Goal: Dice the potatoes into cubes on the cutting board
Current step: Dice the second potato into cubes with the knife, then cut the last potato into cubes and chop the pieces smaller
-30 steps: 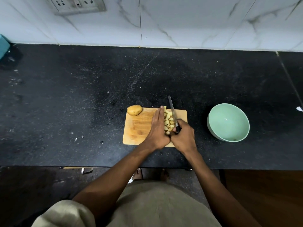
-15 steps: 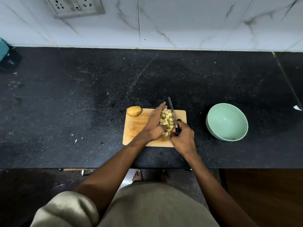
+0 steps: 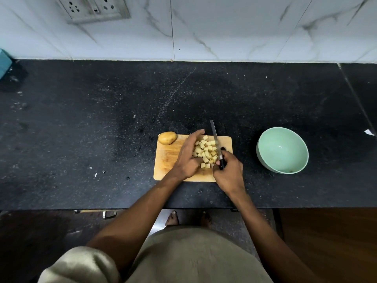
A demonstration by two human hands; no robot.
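A small wooden cutting board (image 3: 167,160) lies on the black counter. On its right half sits a pile of several pale potato cubes (image 3: 206,151). A whole unpeeled potato (image 3: 167,137) rests at the board's far left corner. My left hand (image 3: 188,156) cups the left side of the pile, fingers spread and curved against the cubes. My right hand (image 3: 229,172) grips the black handle of a knife (image 3: 215,139), whose blade points away from me along the right side of the pile.
An empty mint-green bowl (image 3: 282,150) stands on the counter to the right of the board. A white marble wall with a socket plate (image 3: 95,9) backs the counter. A teal object (image 3: 4,62) sits at the far left edge. Small scraps lie left of the board.
My left hand has swung leftward and opened out, uncovering more of the cube pile. The knife and my right hand have stayed almost in place.
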